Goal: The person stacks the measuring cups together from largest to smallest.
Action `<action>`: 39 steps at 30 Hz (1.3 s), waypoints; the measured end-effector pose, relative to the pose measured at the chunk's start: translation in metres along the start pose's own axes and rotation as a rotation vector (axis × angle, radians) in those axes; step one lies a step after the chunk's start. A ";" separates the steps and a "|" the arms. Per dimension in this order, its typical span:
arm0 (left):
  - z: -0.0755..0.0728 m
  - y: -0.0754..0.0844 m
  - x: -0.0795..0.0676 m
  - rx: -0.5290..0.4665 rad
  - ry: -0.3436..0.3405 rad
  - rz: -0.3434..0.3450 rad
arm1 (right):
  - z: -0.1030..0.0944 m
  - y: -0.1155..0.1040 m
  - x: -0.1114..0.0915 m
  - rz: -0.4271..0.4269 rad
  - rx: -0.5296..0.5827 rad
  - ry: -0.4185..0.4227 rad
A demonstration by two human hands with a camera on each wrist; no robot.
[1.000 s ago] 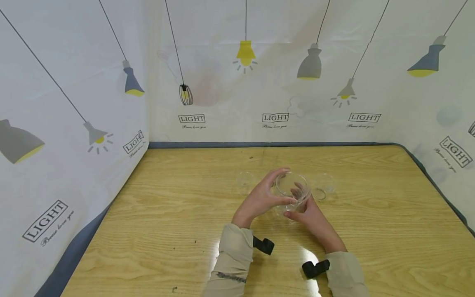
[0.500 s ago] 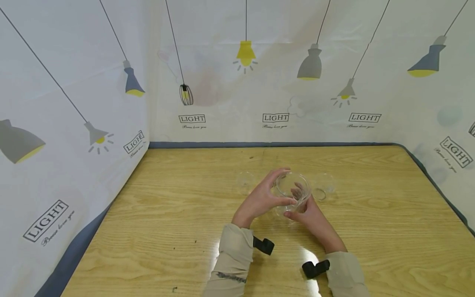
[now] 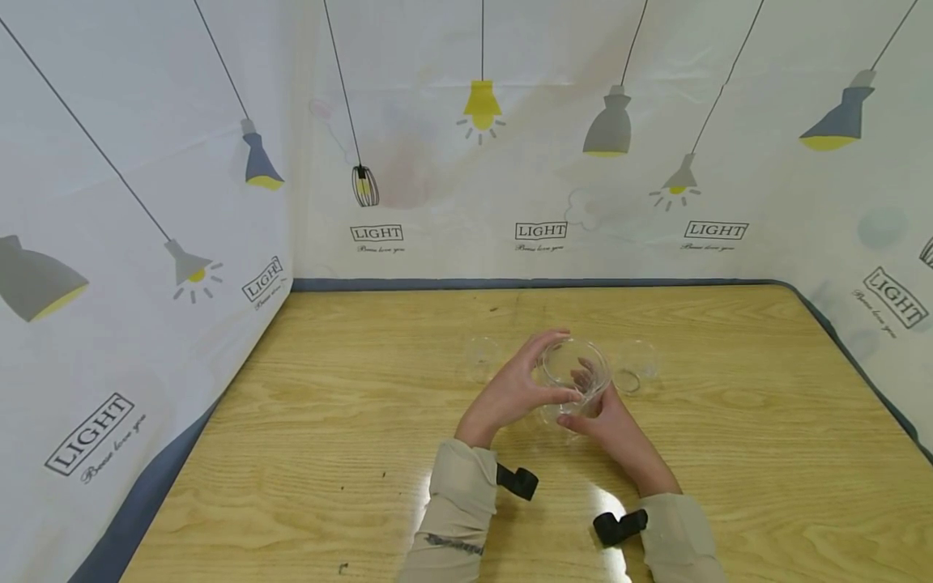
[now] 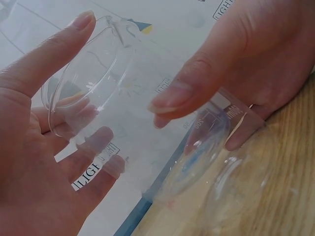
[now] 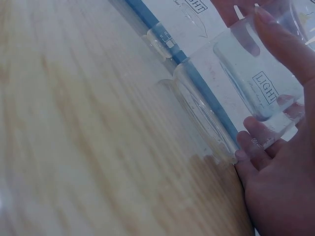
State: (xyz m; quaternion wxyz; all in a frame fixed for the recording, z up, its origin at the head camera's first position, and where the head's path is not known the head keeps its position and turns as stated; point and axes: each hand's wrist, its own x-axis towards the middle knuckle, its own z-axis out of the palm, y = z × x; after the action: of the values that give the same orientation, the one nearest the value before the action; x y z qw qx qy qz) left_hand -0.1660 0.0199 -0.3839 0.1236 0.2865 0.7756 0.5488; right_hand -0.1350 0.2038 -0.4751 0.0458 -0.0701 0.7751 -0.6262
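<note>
Between the left hand (image 3: 513, 387) and right hand (image 3: 618, 425), each grip clamped round it, tilts a clear cup (image 3: 572, 366); beyond the right grip, another glass (image 3: 639, 356) sits on the table (image 3: 306, 453).

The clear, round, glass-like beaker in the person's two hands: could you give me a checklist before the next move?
1. Left hand holding the upper part of the clear beaker: ok, thumb and fingers around it.
2. Right hand supporting lower down: ok, thumb on the near side.
3. Opening unblocked: ok, the rim shows in the head view.
4. Just one beaker: cannot tell; overlapping clear edges suggest another nested with it.
5. Room alongside: not ok, I'd judge; a left-side clear round vessel and a right-side clear round vessel are nearby.
</note>
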 end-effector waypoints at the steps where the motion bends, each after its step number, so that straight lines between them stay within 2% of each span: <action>1: 0.000 0.001 -0.001 0.005 0.000 -0.002 | 0.000 0.001 0.000 -0.001 0.000 0.002; 5: 0.000 -0.001 0.001 0.003 0.000 -0.005 | 0.000 0.003 0.001 -0.003 0.008 0.000; 12: 0.005 -0.027 0.012 0.012 0.003 0.018 | 0.000 0.002 0.001 0.001 0.008 0.003; 15: 0.006 -0.032 0.014 0.013 0.003 0.030 | 0.000 0.001 0.001 0.000 -0.001 0.008; 20: 0.006 -0.033 0.014 0.004 0.000 0.036 | 0.000 0.000 0.001 -0.005 0.010 0.007; 24: 0.002 -0.014 0.007 -0.011 -0.011 0.017 | 0.000 0.000 0.001 -0.006 0.018 0.003; 27: 0.001 -0.008 0.004 -0.020 -0.016 0.004 | 0.000 0.000 0.001 -0.007 0.013 -0.001; 32: 0.006 -0.029 0.013 -0.006 -0.011 0.007 | 0.000 -0.010 -0.002 -0.001 0.015 -0.007; 39: 0.007 -0.034 0.014 0.005 -0.001 0.030 | 0.003 -0.029 -0.008 0.005 0.011 -0.010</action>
State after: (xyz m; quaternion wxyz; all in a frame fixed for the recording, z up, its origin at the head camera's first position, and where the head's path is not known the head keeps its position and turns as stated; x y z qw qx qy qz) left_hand -0.1846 0.0253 -0.4158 0.1149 0.2984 0.7727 0.5484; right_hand -0.1256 0.1960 -0.4478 0.0517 -0.0711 0.7717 -0.6299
